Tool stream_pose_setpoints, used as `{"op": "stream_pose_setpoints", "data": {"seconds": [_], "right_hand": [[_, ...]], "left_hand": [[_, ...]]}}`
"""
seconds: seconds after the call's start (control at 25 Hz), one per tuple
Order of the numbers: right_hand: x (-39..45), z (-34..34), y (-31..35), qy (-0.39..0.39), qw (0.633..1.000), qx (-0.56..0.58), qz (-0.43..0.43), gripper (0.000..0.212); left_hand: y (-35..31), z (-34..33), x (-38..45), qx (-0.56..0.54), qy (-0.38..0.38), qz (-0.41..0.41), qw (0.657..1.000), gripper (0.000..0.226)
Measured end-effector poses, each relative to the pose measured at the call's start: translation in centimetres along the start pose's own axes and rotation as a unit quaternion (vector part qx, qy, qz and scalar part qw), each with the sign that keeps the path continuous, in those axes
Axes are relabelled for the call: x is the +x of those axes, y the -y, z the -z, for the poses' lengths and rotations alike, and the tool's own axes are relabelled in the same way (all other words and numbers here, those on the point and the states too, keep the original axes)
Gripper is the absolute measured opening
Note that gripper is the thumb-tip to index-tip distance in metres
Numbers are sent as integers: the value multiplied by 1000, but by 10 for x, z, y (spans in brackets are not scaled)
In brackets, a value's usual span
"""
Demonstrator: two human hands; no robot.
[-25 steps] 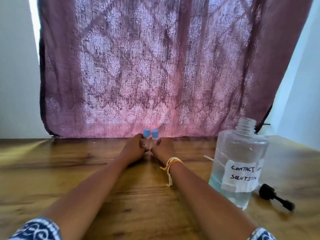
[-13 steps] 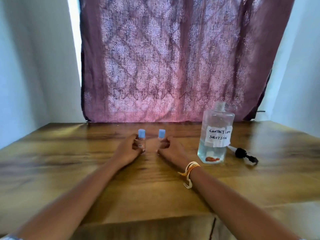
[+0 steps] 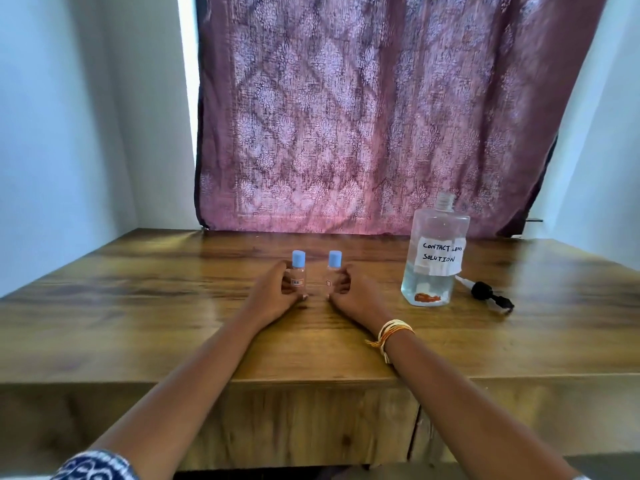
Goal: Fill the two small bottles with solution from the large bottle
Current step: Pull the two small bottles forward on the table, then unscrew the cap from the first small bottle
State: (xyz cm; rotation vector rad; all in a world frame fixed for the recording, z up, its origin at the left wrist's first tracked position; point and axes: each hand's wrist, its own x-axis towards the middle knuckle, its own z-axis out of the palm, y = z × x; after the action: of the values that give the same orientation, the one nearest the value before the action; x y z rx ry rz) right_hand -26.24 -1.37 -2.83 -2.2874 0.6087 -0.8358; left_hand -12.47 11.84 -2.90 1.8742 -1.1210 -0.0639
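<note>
Gripping two blue-capped small bottles upright mid-table, our left hand [image 3: 273,292] curled round one [image 3: 298,271], right hand [image 3: 356,292] round the other [image 3: 333,270], uncapped large bottle [image 3: 433,251] at three o'clock, clear liquid low inside, wooden table [image 3: 138,306].

1. My left small bottle [image 3: 298,274] stands upright, clear, blue-capped, mid-table.
2. My right small bottle [image 3: 334,270] stands upright near it, capped blue too.
3. The large bottle [image 3: 433,252] stands uncapped to their right, labelled "CONTACT LENS SOLUTION", about a third full.
</note>
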Motion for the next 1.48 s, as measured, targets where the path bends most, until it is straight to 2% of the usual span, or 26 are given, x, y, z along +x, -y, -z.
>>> {"op": "stream_pose_setpoints", "data": {"seconds": [0.08, 0.16, 0.36, 0.44, 0.52, 0.6, 0.64, 0.76, 0.84, 0.96, 1.04, 1.16, 1.4, 1.48], "right_hand": [[-3, 2, 3, 7, 1000, -6, -1, 42], [-6, 4, 7, 10, 1000, -13, 0, 46], [-21, 14, 14, 12, 1000, -17, -17, 50], [-29, 17, 13, 20, 999, -18, -23, 52], [-35, 19, 14, 20, 999, -11, -32, 54], [-38, 21, 16, -18, 999, 13, -40, 53], [-38, 23, 19, -52, 997, 23, -44, 51], [-27, 33, 30, -128, 989, 62, -39, 40], [-14, 40, 37, -118, 991, 64, -2, 39], [3, 43, 41, -59, 997, 23, 39, 37], [9, 44, 42, -42, 997, 32, 50, 26], [17, 44, 36, -36, 996, 62, 56, 16], [26, 49, 13, -65, 990, 126, 25, 18], [27, 50, 7, -74, 987, 144, 22, 15]], "left_hand": [[-6, 2, -7, 4, -16, 4, 1000, 82], [-11, 5, -15, 30, -53, -28, 998, 91], [-23, 5, -32, 100, -111, -114, 982, 85], [-28, 5, -38, 103, -143, -120, 977, 79], [-34, 7, -43, 118, -187, -139, 965, 61], [-44, 5, -47, 136, -205, -185, 952, 39], [-50, 0, -48, 133, -187, -196, 953, 32], [-65, -21, -48, 95, -111, -141, 979, 39], [-66, -32, -42, 78, -87, -90, 989, 43], [-65, -36, -34, 69, -84, -68, 992, 38], [-64, -37, -29, 58, -86, -55, 993, 34], [-65, -43, -24, 52, -70, -40, 995, 30], [-68, -60, -4, 19, -61, -4, 998, 48], [-69, -64, 5, -5, -72, 2, 997, 42]]}}
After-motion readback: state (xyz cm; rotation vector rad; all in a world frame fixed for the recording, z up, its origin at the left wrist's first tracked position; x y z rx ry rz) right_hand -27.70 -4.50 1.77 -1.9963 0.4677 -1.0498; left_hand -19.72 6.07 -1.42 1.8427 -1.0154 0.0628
